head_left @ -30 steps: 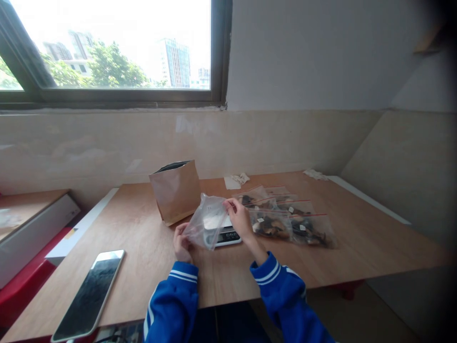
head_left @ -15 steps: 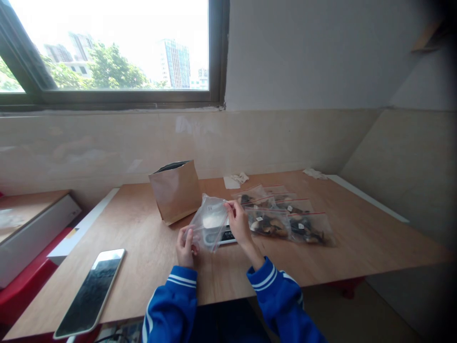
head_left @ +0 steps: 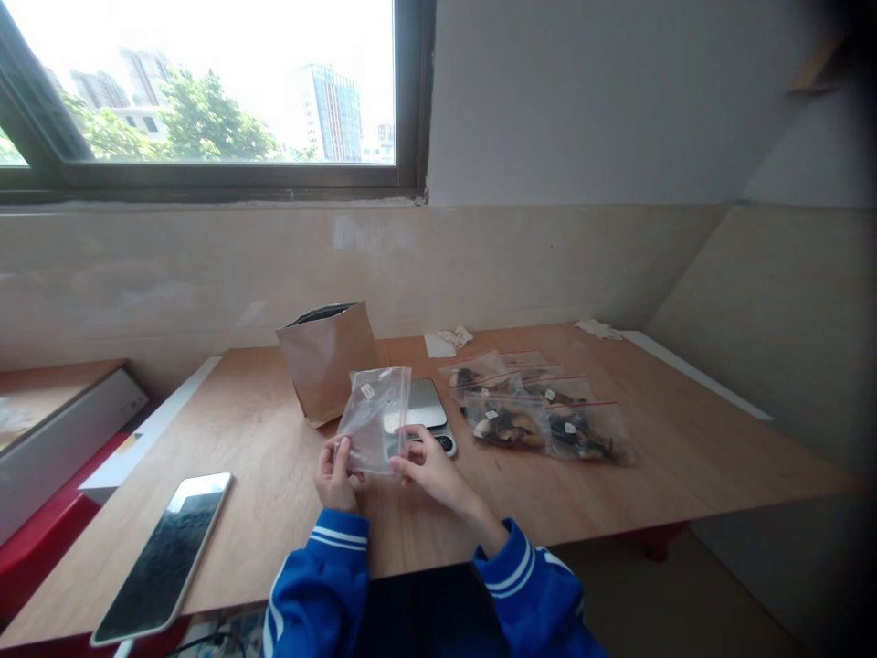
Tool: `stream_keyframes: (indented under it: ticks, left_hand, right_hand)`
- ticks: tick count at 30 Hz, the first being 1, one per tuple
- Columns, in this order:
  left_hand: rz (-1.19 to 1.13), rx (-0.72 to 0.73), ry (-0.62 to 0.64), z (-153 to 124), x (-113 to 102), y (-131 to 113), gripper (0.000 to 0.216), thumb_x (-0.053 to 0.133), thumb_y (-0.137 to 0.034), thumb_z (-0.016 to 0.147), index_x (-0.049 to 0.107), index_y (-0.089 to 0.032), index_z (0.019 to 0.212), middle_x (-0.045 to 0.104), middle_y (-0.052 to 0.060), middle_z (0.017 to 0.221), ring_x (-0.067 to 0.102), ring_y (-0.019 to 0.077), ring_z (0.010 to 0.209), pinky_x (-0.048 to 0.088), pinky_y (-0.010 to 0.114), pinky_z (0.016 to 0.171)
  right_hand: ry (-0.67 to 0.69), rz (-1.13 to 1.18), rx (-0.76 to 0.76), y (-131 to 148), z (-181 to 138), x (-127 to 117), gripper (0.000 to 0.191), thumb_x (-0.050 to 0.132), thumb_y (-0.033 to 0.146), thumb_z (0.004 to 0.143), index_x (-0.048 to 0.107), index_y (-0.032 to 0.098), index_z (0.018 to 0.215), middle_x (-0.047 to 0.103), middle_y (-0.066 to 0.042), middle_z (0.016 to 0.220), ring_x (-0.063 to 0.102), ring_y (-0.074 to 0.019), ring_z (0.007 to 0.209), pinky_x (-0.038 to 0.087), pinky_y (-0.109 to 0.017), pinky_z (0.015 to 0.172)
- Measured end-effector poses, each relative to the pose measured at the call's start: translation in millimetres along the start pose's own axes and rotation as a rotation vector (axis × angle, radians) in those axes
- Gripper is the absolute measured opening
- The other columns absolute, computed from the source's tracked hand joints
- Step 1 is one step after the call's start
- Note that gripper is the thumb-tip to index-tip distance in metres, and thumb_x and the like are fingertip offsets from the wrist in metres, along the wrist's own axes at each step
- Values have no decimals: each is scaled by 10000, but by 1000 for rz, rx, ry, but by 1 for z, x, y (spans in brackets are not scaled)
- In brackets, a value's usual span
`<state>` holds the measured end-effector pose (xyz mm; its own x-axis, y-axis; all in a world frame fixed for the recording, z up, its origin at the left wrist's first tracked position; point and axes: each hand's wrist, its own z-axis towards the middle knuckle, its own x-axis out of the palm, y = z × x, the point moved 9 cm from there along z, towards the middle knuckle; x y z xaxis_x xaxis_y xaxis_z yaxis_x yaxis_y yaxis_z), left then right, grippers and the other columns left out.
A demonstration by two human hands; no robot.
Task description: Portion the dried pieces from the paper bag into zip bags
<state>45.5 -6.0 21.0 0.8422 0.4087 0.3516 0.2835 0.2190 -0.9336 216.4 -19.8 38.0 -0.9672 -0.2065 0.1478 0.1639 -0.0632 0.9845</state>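
Observation:
A clear zip bag (head_left: 372,411) with a small white label hangs between my hands, turned so its red-lined zip edge faces right. My left hand (head_left: 337,473) pinches its lower left corner. My right hand (head_left: 428,464) grips the lower end of the zip edge between thumb and fingers. Behind the bag, partly covered by it, a kitchen scale (head_left: 426,404) with a pale metal top and a dark control strip rests on the table. An open brown paper bag (head_left: 329,358) stands upright just behind the clear bag, to its left.
Several filled zip bags (head_left: 511,429) with dark and tan dried pieces lie right of the scale. A phone (head_left: 164,557) with a cable lies at the table's front left. Crumpled white scraps (head_left: 456,338) lie along the back of the wooden table (head_left: 671,439).
My right hand has slid down the zip edge from the top corner to the lower one. The bag now hangs flatter, its label facing me, and more of the scale shows.

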Motion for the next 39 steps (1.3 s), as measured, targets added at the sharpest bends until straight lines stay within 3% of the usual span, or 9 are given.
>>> stream_keyframes:
  ticks: [4, 11, 14, 16, 19, 23, 31, 36, 39]
  left_hand:
    - [62, -64, -118, -5, -25, 4, 405, 656, -479, 673, 604, -161, 919, 554, -28, 657, 493, 82, 433, 376, 191, 338]
    - [355, -117, -155, -4, -73, 4, 404, 649, -422, 677, 577, -178, 991, 586, 11, 790, 508, 103, 483, 434, 247, 408]
    - [653, 164, -237, -4, -79, -31, 479, 655, -365, 687, 548, -166, 1109, 590, 100, 1015, 589, 218, 824, 520, 398, 716]
    - [861, 417, -255, -12, -66, -57, 474, 616, -356, 731, 551, -151, 1153, 563, 150, 1135, 534, 295, 1041, 427, 509, 918]
    - [1019, 593, -55, -23, -32, -64, 384, 523, -354, 815, 594, -191, 1155, 568, 148, 1204, 515, 318, 1125, 360, 509, 991]
    - [1118, 513, 293, -28, 1, -29, 405, 526, -370, 818, 599, -269, 1203, 548, 112, 1318, 528, 311, 1161, 374, 470, 985]
    - [1379, 299, 479, -3, 7, 12, 453, 566, -332, 793, 581, -242, 1237, 495, 151, 1383, 446, 324, 1279, 347, 508, 1018]
    - [1138, 315, 377, -19, 27, -30, 414, 556, -330, 795, 586, -203, 1187, 498, 151, 1347, 470, 342, 1218, 397, 497, 942]
    - [674, 166, 474, -56, 54, -46, 331, 456, -439, 871, 606, -177, 1006, 624, 107, 1022, 606, 218, 879, 475, 354, 755]
  right_hand:
    - [-12, -246, -75, 20, -1, -37, 317, 595, 313, 813, 524, 208, 1104, 671, -3, 766, 646, -172, 744, 491, -300, 680]
    - [-479, -1154, -232, 69, 0, -186, 235, 443, 159, 839, 634, 172, 974, 652, -118, 1042, 562, -255, 1022, 411, -402, 925]
    - [-465, -1404, -93, 59, 4, -218, 256, 487, 164, 834, 638, 153, 1040, 644, -148, 1072, 543, -285, 1044, 389, -417, 922]
    - [-448, -1483, -14, 54, 4, -226, 234, 517, 192, 836, 650, 165, 1027, 638, -145, 1073, 538, -295, 1050, 375, -434, 917]
    - [-464, -1526, 22, 60, -1, -226, 167, 534, 236, 843, 676, 187, 914, 640, -128, 1013, 541, -302, 1034, 366, -453, 898]
    - [-410, -1356, -89, 89, -19, -204, 185, 501, 265, 855, 671, 198, 827, 632, -92, 874, 590, -236, 847, 425, -348, 763]
    - [-590, -811, -127, 115, -85, -163, 278, 507, 472, 851, 638, 230, 889, 627, -32, 679, 571, -191, 601, 435, -292, 571]
    - [-624, -573, -140, 99, -82, -121, 368, 501, 513, 854, 624, 172, 918, 669, -64, 778, 596, -184, 664, 448, -275, 607]
    - [-562, -476, -149, 96, -69, -88, 356, 510, 501, 858, 625, 168, 909, 649, -46, 745, 585, -165, 649, 441, -253, 588]
